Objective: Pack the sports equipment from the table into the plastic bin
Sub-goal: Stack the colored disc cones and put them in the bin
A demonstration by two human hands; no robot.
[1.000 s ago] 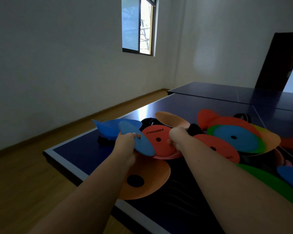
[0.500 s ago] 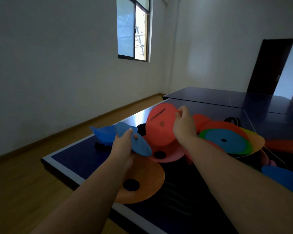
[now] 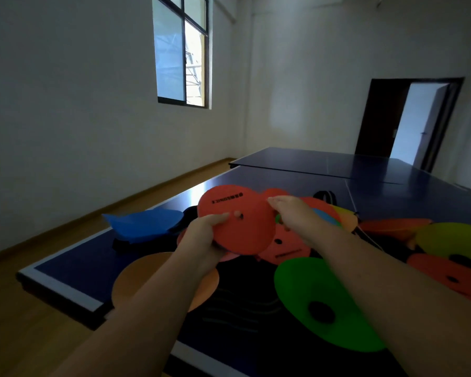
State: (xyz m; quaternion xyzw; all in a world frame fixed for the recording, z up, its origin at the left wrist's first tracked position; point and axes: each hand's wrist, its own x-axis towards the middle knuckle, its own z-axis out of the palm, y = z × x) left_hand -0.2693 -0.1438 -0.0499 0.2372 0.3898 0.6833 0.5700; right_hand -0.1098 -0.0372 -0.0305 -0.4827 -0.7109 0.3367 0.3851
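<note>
Head view: red marker disc (image 3: 239,221) held up above the counter (image 3: 74,265), between both hands. Left grip (image 3: 201,235) curls round its lower left edge, thumb on the face by the centre hole. Right grip (image 3: 291,210) pinches the upper right rim. Being round, it has no long axis; its printed face tilts toward the wearer. A green disc (image 3: 318,303) lies below. The plastic bin is out of view.

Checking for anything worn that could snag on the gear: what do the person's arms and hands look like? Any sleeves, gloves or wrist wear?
Both are bare. The left hand and right hand wear no gloves. The left forearm and right forearm show no sleeves down to the frame's bottom edge, and no watch or band shows at either wrist.
</note>
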